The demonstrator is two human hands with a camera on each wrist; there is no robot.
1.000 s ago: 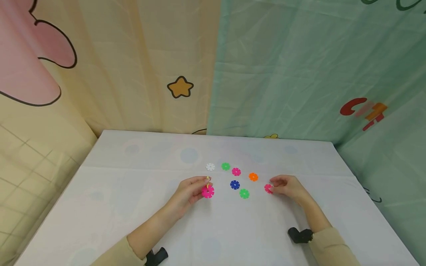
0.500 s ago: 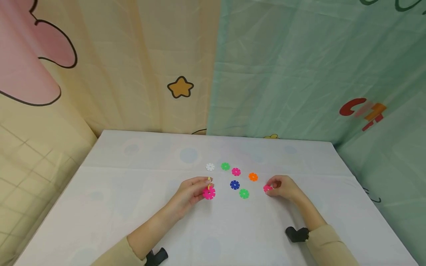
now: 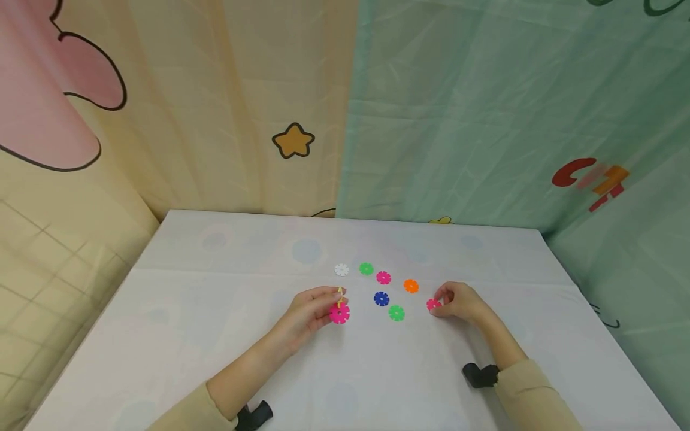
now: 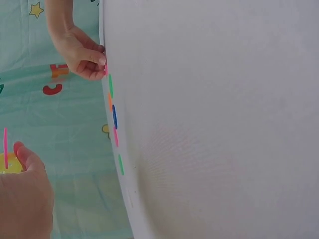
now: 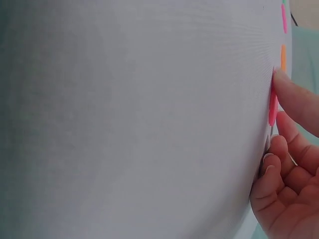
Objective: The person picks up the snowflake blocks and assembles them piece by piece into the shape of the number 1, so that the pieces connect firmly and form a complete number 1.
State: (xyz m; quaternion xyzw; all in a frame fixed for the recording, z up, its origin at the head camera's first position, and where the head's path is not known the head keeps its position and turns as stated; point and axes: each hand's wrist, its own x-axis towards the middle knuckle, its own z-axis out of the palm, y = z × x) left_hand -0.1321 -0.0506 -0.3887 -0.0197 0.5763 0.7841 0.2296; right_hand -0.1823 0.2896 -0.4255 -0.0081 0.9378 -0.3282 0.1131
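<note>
Pink snowflake disc (image 3: 339, 314) with a yellow one slotted in, pinched by left hand (image 3: 309, 312); right hand (image 3: 459, 302) pinches a red disc (image 3: 433, 304) on the desk (image 3: 215, 335).

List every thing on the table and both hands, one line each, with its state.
Left hand: holds a joined pink disc and yellow disc.
Right hand: pinches a red disc lying on the table.
White disc, two green discs, small pink disc, orange disc, blue disc: flat, untouched.
</note>
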